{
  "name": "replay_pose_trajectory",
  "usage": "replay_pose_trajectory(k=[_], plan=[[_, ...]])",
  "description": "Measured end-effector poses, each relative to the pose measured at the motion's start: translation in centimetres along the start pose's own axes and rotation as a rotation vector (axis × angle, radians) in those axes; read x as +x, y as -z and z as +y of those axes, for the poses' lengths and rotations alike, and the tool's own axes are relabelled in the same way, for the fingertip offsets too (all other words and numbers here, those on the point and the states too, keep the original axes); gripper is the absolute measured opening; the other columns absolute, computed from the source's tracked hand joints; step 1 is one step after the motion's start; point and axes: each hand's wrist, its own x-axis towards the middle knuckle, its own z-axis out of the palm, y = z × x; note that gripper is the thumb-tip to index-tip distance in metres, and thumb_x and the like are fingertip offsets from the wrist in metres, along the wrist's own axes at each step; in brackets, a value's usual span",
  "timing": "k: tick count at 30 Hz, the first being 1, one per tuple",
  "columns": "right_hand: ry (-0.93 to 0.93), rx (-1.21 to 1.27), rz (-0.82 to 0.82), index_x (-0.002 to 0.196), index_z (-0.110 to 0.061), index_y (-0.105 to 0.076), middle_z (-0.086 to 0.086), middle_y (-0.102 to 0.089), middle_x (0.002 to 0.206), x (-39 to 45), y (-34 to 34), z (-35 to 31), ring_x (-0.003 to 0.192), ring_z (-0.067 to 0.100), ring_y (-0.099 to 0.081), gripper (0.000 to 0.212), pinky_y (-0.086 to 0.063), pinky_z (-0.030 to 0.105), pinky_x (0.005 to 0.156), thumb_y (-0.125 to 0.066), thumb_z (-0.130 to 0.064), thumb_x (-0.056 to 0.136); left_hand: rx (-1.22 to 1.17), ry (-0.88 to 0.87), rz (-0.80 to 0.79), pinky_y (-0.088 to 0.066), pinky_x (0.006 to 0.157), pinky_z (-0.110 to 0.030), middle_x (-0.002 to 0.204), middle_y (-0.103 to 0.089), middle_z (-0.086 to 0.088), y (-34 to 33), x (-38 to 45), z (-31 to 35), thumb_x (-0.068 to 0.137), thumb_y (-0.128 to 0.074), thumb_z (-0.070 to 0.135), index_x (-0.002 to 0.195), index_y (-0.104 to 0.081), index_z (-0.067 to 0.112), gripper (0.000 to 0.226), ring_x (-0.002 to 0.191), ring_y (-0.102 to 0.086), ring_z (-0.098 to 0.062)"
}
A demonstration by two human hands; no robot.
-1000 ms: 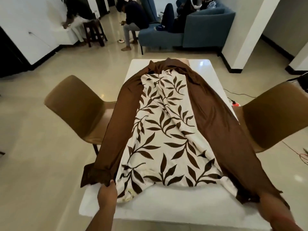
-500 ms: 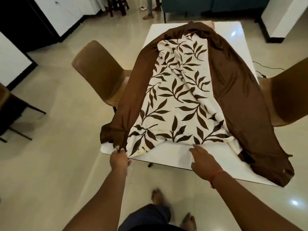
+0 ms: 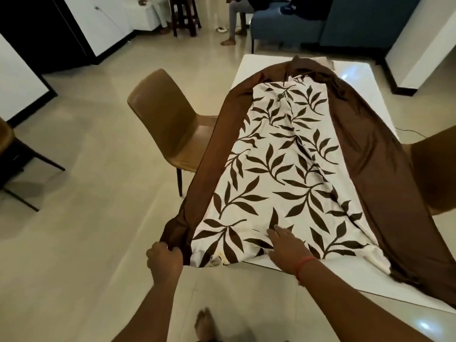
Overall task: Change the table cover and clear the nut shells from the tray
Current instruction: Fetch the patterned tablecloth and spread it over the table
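A table cover lies bunched along the white table (image 3: 365,95): a cream middle panel with dark leaf print (image 3: 278,169) between wide brown borders (image 3: 375,154). My left hand (image 3: 164,260) grips the brown border's near left corner, which hangs off the table's corner. My right hand (image 3: 287,245) lies flat with straight fingers on the near edge of the leaf panel. The right brown border droops over the table's near right edge. No tray or nut shells are in view.
A tan chair (image 3: 167,122) stands left of the table, another tan chair (image 3: 434,174) at its right. A blue sofa (image 3: 345,21) with seated people and a dark stool (image 3: 183,16) are beyond. My bare foot (image 3: 204,324) shows on the tiled floor.
My right hand left the brown right corner, crossed to the middle and now presses on the leaf panel. The cover has slid toward the near left corner, still gripped by my left hand.
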Motion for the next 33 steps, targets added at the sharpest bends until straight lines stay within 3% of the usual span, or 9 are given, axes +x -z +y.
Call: replay_pose_trajectory(k=[3,6,9,12,18,22,24,29,33], plan=[[-0.087,-0.036,0.026,0.152,-0.025,-0.025,0.007,-0.026,0.157,0.9,-1.2,-2.0,0.143,0.031,-0.027,0.062,-0.039,0.049,0.110,-0.049,-0.039,0.096,0.086,-0.306,-0.087,-0.041,0.101,-0.051,0.130,-0.049,-0.028,0.3,2.9,1.4,0.085,-0.069,0.008,0.128,-0.053,-0.004,0.047,0.118,-0.048,-0.046],[-0.135,-0.132,0.140,0.139,-0.025,-0.043,0.002,-0.047,0.135,1.1,-1.8,-2.8,0.121,0.025,-0.047,0.043,-0.051,0.040,0.093,-0.049,-0.026,0.096,0.250,-0.390,-0.148,-0.037,0.107,-0.049,0.142,-0.045,-0.023,0.3,5.8,2.8,0.094,-0.061,0.023,0.140,-0.046,0.006,0.052,0.128,-0.044,-0.042],[-0.152,-0.155,0.149,0.125,-0.025,-0.053,-0.001,-0.054,0.125,1.2,-2.0,-2.8,0.111,0.021,-0.052,0.034,-0.051,0.035,0.089,-0.045,-0.015,0.093,0.444,-0.298,-0.375,-0.047,0.091,-0.040,0.117,-0.064,-0.015,0.4,9.2,2.8,0.101,-0.044,0.041,0.119,-0.057,0.010,0.039,0.109,-0.059,-0.034],[-0.186,-0.091,0.150,0.126,-0.024,-0.055,-0.002,-0.057,0.125,0.7,-2.0,-2.8,0.114,0.020,-0.054,0.036,-0.049,0.036,0.092,-0.046,-0.016,0.093,0.500,-0.316,-0.533,-0.045,0.075,-0.033,0.093,-0.065,-0.010,0.9,11.4,1.5,0.101,-0.041,0.046,0.086,-0.058,0.013,0.040,0.090,-0.063,-0.028],[-0.385,-0.047,0.161,0.109,-0.022,-0.058,-0.001,-0.058,0.109,-0.5,-1.6,-2.4,0.101,0.021,-0.058,0.022,-0.050,0.035,0.083,-0.048,-0.021,0.090,0.441,-0.320,-0.525,-0.043,0.071,-0.032,0.076,-0.057,-0.004,1.7,13.7,-1.1,0.097,-0.047,0.032,0.068,-0.049,0.019,0.033,0.078,-0.057,-0.026],[-0.430,-0.093,0.147,0.102,-0.023,-0.058,-0.002,-0.058,0.102,-0.4,-1.2,-2.5,0.096,0.021,-0.058,0.022,-0.047,0.034,0.078,-0.041,-0.022,0.088,0.424,-0.144,-0.561,-0.052,0.079,-0.037,0.101,-0.068,-0.017,1.5,14.3,-0.8,0.094,-0.049,0.023,0.096,-0.063,0.002,0.025,0.095,-0.065,-0.035],[-0.440,-0.107,0.129,0.101,-0.023,-0.058,-0.002,-0.057,0.103,-0.2,-1.0,-2.5,0.096,0.021,-0.057,0.021,-0.049,0.036,0.080,-0.042,-0.023,0.089,0.354,-0.153,-0.457,-0.052,0.081,-0.040,0.105,-0.064,-0.020,1.2,13.9,-0.4,0.091,-0.053,0.013,0.099,-0.058,-0.002,0.017,0.099,-0.063,-0.038],[-0.404,-0.042,0.097,0.102,-0.024,-0.058,-0.001,-0.057,0.104,0.0,-0.7,-1.4,0.096,0.020,-0.054,0.021,-0.050,0.034,0.081,-0.044,-0.017,0.087,0.375,-0.593,-0.165,-0.050,0.083,-0.041,0.113,-0.056,-0.013,-0.1,11.8,2.2,0.089,-0.062,0.018,0.112,-0.060,0.008,0.026,0.103,-0.053,-0.030],[-0.353,0.092,0.149,0.098,-0.021,-0.058,-0.001,-0.056,0.097,-0.5,-0.5,0.9,0.090,0.020,-0.052,0.019,-0.043,0.031,0.072,-0.044,-0.012,0.089,0.576,-0.864,-0.219,-0.044,0.104,-0.040,0.134,-0.050,-0.007,-2.8,9.0,5.7,0.091,-0.059,0.033,0.126,-0.056,0.019,0.038,0.121,-0.048,-0.027]])
